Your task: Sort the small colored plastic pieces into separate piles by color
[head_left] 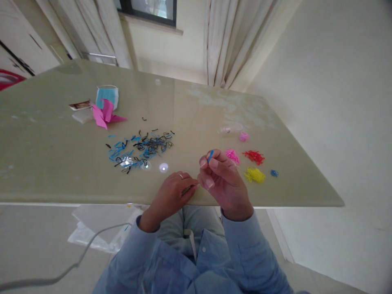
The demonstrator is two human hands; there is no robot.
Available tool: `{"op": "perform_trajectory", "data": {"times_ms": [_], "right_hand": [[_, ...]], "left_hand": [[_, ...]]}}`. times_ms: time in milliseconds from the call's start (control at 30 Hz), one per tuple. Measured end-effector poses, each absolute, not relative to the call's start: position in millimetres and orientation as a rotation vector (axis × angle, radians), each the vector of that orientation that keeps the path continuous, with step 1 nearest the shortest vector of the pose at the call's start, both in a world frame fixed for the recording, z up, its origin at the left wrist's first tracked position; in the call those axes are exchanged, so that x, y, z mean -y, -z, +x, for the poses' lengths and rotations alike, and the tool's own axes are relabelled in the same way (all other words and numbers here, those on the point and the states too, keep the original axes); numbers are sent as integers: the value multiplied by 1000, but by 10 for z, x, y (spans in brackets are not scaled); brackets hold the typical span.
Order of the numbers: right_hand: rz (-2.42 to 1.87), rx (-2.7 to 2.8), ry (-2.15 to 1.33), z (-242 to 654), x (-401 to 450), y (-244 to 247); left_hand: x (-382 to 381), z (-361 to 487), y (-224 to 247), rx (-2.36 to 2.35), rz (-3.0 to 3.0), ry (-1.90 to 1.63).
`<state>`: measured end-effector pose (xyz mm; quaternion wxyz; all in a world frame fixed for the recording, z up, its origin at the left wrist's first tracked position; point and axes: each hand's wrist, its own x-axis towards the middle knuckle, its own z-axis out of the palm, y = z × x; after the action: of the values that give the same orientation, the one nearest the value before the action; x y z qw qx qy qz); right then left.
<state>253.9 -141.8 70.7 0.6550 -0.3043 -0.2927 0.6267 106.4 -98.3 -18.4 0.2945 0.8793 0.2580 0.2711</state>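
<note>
My right hand [225, 175] is raised over the table's near edge and pinches a small blue band [210, 156] between thumb and fingertips. Beside it, my left hand [176, 190] rests near the edge, its fingers pressed together and pointing right; whatever they hold, if anything, is too small to make out. A loose spread of black and blue bands [150, 147] lies up and left of my left hand. Right of my right hand are a pink pile [232, 157], a red pile [254, 157], a yellow pile [255, 175] and a little blue pile [275, 173].
A pink folded paper piece [106, 114], a blue face mask [107, 97] and a small card [80, 105] lie at the table's left. A lighter pink bundle [244, 136] sits behind the pink pile. Below the table are a plastic bag [92, 239] and a cable [76, 264].
</note>
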Motion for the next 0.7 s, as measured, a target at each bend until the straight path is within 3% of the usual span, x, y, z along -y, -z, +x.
{"op": "perform_trajectory", "data": {"times_ms": [433, 700], "right_hand": [[-896, 593, -1205, 3098, 1740, -565], [-1490, 523, -491, 4010, 2323, -198]], "left_hand": [[983, 1051, 211, -758, 2311, -747], [961, 1024, 297, -786, 2330, -786]]}}
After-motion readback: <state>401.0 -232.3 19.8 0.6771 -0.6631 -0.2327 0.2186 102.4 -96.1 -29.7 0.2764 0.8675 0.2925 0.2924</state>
